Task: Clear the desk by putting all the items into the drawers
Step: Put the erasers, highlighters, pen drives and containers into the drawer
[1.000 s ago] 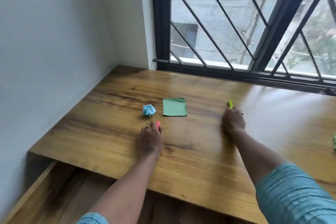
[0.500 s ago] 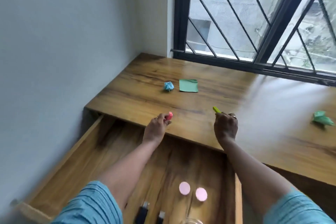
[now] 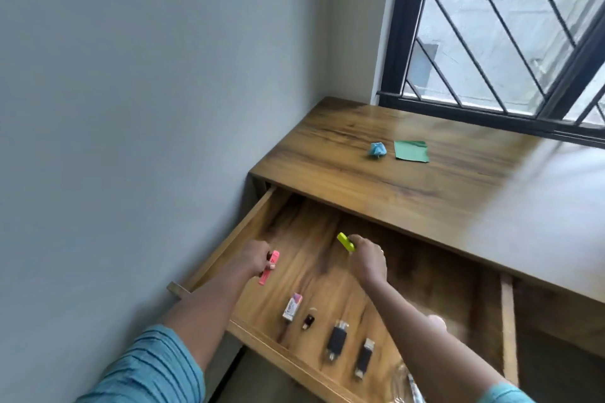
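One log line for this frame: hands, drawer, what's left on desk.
left hand: holds pink marker | right hand: holds yellow marker | both over open drawer | desk: blue paper ball, green note

Bench (image 3: 409,193) at far right, under window (image 3: 491,26); on it a paper ball (image 3: 377,149) just left of a paper sheet (image 3: 411,150). Drawer (image 3: 226,250) open on near side w/ both hands over it. Near its front edge, L to R: small box (image 3: 292,306), small plug (image 3: 308,321), two adapters (image 3: 337,339).
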The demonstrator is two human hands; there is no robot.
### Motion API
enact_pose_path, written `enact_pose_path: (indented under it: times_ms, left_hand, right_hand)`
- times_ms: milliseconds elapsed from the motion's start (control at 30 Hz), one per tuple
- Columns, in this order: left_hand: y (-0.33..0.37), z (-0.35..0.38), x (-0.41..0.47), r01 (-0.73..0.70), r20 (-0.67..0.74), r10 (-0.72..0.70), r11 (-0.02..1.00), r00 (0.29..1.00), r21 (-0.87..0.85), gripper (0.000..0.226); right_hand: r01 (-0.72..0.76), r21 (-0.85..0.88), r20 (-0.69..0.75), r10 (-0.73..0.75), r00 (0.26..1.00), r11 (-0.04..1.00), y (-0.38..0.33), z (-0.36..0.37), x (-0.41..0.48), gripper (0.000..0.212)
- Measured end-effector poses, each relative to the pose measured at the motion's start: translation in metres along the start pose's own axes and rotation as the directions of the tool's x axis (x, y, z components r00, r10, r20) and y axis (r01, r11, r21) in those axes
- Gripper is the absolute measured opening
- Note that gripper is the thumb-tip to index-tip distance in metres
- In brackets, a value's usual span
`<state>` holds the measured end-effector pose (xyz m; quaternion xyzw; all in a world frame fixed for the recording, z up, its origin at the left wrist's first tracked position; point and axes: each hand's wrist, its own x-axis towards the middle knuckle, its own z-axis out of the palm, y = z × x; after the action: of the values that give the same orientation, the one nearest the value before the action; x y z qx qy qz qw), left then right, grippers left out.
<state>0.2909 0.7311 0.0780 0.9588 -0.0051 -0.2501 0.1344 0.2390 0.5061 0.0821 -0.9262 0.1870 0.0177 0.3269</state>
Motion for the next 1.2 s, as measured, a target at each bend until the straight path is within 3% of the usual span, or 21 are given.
enact_pose_path:
  times_ms: [167,267,333,467,567,933,1200]
  left_hand:
    - [-0.032,0.016,0.013,0.029,0.034,-0.029,1.000,0.999,0.008,0.002]
    - [-0.050,0.024,0.026,0.076,0.069,-0.073,0.996,0.995,-0.040,0.014]
    - [-0.059,0.029,0.031,0.085,0.093,-0.083,0.996,0.992,-0.015,0.006]
    - [-0.067,0.039,0.039,0.074,0.127,-0.071,0.997,0.989,-0.020,0.023]
    - [-0.069,0.040,0.044,0.062,0.158,-0.056,0.998,0.986,-0.032,0.008]
    - [-0.076,0.034,0.046,0.047,0.112,-0.044,0.998,0.993,-0.029,0.014]
    - [-0.068,0.009,0.043,-0.076,0.013,0.076,0.997,0.997,0.028,0.012]
  right_hand:
    - [-0.161,0.125,0.247,0.127,0.961,0.979,-0.048,0.069,-0.020,0.023]
    - [-0.350,0.197,0.330,0.274,0.903,0.916,-0.067,0.107,-0.021,0.021]
    - [-0.460,0.233,0.357,0.365,0.860,0.857,-0.075,0.128,-0.024,0.016]
    - [-0.571,0.209,0.312,0.500,0.808,0.794,-0.081,0.152,-0.035,0.022]
    - [-0.577,0.139,0.269,0.530,0.804,0.805,-0.087,0.159,-0.040,0.022]
    - [-0.477,0.051,0.242,0.453,0.858,0.877,-0.106,0.172,-0.055,0.026]
    - [-0.452,0.064,0.180,0.436,0.882,0.890,-0.108,0.158,-0.054,0.024]
